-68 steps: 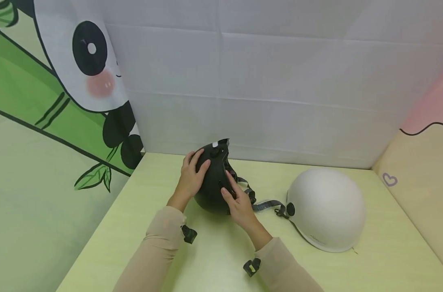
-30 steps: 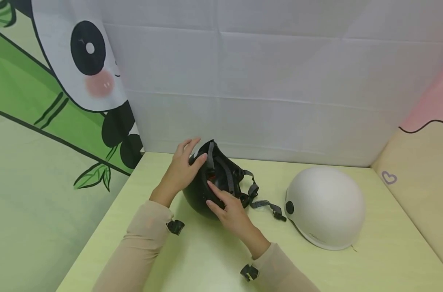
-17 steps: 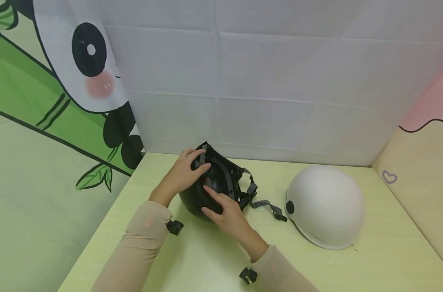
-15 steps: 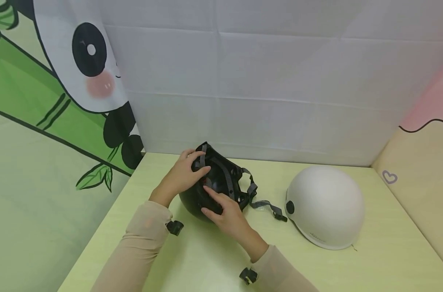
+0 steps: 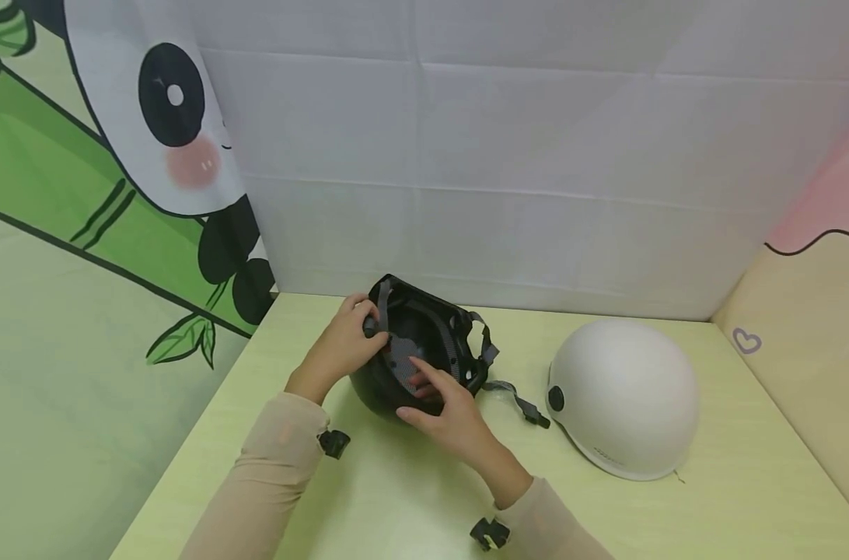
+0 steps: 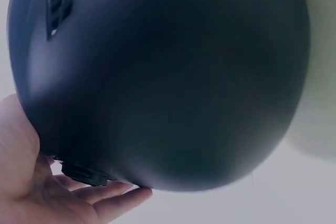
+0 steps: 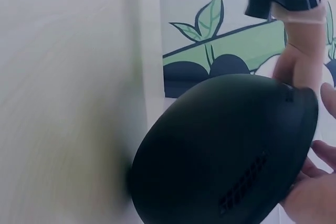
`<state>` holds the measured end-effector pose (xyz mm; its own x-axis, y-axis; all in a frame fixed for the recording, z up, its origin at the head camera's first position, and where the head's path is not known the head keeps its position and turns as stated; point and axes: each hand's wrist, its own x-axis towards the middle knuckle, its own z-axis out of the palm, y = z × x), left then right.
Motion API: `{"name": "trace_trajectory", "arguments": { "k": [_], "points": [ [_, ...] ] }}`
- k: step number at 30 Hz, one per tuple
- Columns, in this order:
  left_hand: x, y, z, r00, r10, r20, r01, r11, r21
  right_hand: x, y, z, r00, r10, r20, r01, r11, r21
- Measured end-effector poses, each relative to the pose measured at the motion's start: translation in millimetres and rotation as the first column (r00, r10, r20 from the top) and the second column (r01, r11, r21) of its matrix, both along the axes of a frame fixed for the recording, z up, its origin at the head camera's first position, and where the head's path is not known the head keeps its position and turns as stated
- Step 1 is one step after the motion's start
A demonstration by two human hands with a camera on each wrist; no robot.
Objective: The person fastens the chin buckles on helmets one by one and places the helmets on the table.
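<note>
A black helmet (image 5: 368, 393) rests on the table, tilted with its opening toward me, so its grey padding (image 5: 402, 358) shows. My left hand (image 5: 337, 346) grips the rim at the left, thumb at the opening. In the left wrist view, that hand (image 6: 37, 192) lies beside a small dark clip (image 6: 83, 173) on the shell's edge. My right hand (image 5: 459, 416) holds the near rim, thumb outside and fingers reaching inside; its fingers are partly cut off in the right wrist view. A chin strap (image 5: 486, 334) hangs at the helmet's right side.
A white helmet (image 5: 623, 397) sits dome up on the table (image 5: 732, 459) to the right. A loose strap end with a buckle (image 5: 534, 416) lies between the two helmets. A white sheet (image 5: 508, 233) hangs behind the table's back edge.
The black helmet has turned from showing its shell to showing its inside. In the last half second, my left fingers have slid lower along the rim and my right hand has shifted slightly right.
</note>
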<state>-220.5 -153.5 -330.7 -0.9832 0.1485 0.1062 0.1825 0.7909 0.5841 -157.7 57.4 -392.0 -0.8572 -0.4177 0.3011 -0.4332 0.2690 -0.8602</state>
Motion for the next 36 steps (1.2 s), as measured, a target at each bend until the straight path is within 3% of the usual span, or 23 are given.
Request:
{"name": "trace_trajectory", "arguments": {
  "k": [4,10,17,25,30,36],
  "points": [
    [-0.1,-4.3,-12.7,1.0,0.005,-0.004,-0.005,1.0,0.026,-0.5,9.6,0.2,0.999,0.001,0.042,0.002,0.998,-0.067],
    [2.4,-10.9,-33.4,0.997,0.036,0.062,-0.038,0.999,0.037,-2.4,22.4,-0.2,0.996,-0.006,0.089,0.018,0.991,-0.131],
    [3.0,-12.0,-49.5,0.997,0.059,0.045,-0.06,0.997,0.038,-4.8,37.2,2.7,0.988,-0.068,0.136,0.088,0.985,-0.147],
    [9.5,-10.3,-59.2,0.998,0.061,-0.02,-0.06,0.998,0.035,-9.0,53.8,-1.6,0.985,-0.129,0.118,0.146,0.978,-0.15],
    [11.3,-9.2,-62.1,0.998,0.067,0.009,-0.067,0.998,0.0,-10.2,60.1,-3.8,0.985,-0.141,0.1,0.155,0.977,-0.146],
    [10.7,-7.3,-57.7,0.997,0.075,0.031,-0.073,0.996,-0.052,-12.4,74.9,-8.5,0.975,-0.206,0.088,0.215,0.969,-0.118]
  ]
}}
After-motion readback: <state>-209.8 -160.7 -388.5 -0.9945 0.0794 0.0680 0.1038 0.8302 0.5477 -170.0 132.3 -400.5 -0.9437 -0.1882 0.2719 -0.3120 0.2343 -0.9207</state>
